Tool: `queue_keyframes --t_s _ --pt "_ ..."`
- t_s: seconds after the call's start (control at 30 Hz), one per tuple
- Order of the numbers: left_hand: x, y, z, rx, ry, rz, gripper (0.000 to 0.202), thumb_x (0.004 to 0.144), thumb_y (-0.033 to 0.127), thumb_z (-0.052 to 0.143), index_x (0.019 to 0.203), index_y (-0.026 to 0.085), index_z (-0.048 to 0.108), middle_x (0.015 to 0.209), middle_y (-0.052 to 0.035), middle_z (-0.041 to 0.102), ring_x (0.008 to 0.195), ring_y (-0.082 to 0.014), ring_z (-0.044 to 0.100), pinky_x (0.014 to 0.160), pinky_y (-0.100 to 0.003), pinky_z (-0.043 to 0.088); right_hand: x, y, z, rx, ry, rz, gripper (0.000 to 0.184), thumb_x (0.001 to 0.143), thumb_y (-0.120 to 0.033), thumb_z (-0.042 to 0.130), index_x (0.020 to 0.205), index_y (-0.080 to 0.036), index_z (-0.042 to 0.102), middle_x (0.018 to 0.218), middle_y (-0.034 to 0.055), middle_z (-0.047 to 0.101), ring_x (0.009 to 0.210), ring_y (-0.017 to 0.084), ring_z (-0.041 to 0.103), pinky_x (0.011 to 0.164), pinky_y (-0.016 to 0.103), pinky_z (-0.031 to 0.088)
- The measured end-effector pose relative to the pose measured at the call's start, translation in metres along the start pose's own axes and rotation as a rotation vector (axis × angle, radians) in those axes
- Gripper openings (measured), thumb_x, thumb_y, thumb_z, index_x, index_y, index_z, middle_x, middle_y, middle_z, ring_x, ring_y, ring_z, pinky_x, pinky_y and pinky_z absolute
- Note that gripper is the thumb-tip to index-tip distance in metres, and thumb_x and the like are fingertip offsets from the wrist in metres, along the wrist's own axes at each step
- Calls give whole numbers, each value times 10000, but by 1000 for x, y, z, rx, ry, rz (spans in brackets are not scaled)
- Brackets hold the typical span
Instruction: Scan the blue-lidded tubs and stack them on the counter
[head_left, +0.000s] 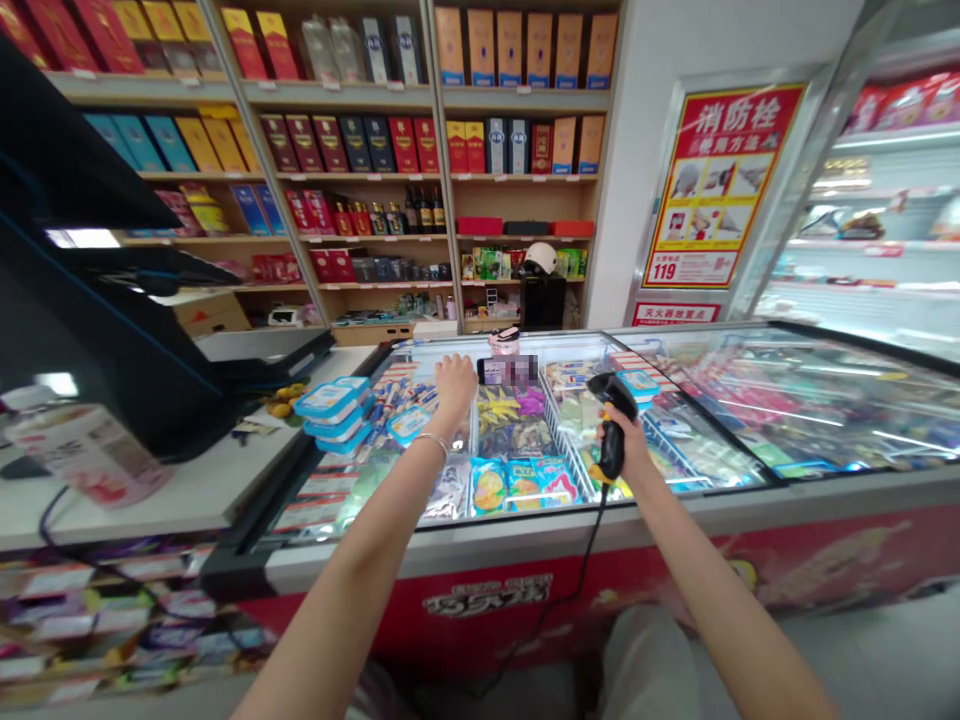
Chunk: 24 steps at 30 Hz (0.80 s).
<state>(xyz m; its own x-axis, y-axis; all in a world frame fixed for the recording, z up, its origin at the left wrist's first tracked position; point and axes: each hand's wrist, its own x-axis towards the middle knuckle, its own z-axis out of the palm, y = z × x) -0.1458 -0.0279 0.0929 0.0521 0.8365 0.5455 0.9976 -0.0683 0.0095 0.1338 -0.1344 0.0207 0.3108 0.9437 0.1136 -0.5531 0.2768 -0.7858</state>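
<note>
Right grip [628,452] is wrapped round the scanner [611,425], its head aimed at the phone [498,371] propped on the far freezer [525,522] lid. Left grip [455,386] rests just left of the phone; I cannot tell whether it is spread or pressed together.

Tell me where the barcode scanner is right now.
In the head view, the barcode scanner sits in the right hand, right of centre over the freezer's glass lid, beside a blue-lidded tub.
</note>
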Motion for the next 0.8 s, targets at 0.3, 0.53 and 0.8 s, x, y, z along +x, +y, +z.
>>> queue_keyframes --t_s 0.3,0.53,0.8 --pt "2 126 58 -387 -146 346 256 906 175 474 1109 166 630 1117 -129 658 1090 -233 599 968 -332 452 38 -59 -102 -4 284 -116 384 504 -309 869 745 -166 607 621 -38 626 427 71 538 359 159 442" --pt "8 168 87 -367 -226 415 410 841 -9 472 1195 145 611 1183 -160 652 1128 -214 620 987 -316 459 45 -58 -119 4 379 31 296 621 -317 821 737 -181 586 563 -46 581 408 69 516 337 149 431" --pt "23 185 106 -323 -296 342 329 860 -16 416 1084 72 640 1094 -204 653 1087 -257 631 938 -365 493 50 -58 -117 36 381 40 295 619 -319 828 716 -171 592 589 -39 596 414 60 522 341 143 430"
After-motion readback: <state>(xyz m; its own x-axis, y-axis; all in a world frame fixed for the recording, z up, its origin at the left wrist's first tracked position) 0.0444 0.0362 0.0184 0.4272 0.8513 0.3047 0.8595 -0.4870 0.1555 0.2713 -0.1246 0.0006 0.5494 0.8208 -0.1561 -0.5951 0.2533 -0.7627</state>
